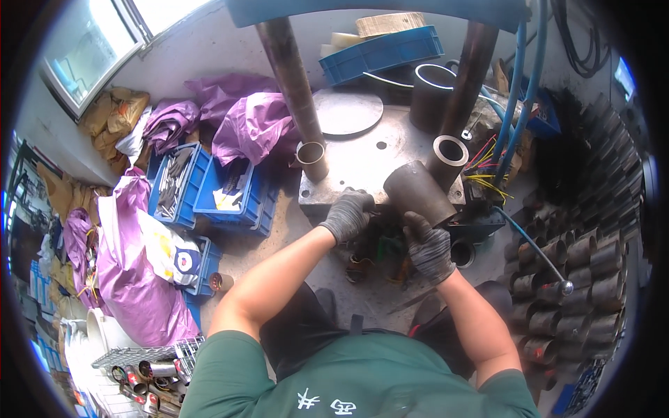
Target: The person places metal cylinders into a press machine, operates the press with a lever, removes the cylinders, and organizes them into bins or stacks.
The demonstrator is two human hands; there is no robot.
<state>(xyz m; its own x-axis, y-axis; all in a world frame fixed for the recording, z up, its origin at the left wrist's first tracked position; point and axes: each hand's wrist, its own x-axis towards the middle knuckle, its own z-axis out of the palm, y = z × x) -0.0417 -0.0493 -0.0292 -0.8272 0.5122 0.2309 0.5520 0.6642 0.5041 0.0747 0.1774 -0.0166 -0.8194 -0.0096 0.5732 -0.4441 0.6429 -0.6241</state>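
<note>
A dark metal cylinder [417, 191] leans tilted over the front right of the steel machine plate [348, 164]. My right hand [431, 252], in a grey knit glove, grips the cylinder at its lower end, with the thumb side against the wall. To its left, my left hand [348, 216], gloved alike, rests at the plate's front edge. Its fingers are curled together, and whatever may be in them is hidden. Short metal sleeves stand at the plate's front corners, a thin one [312, 161] on the left and a thick-walled one [446, 157] on the right, behind the cylinder.
Two steel columns [289, 76] rise from the plate to a blue beam [376, 8]. A round disc [346, 113] and a wide tube [430, 97] sit toward the back. Blue bins [230, 194] and purple sacks [139, 258] stand left; stacked metal tubes [571, 279] line the right.
</note>
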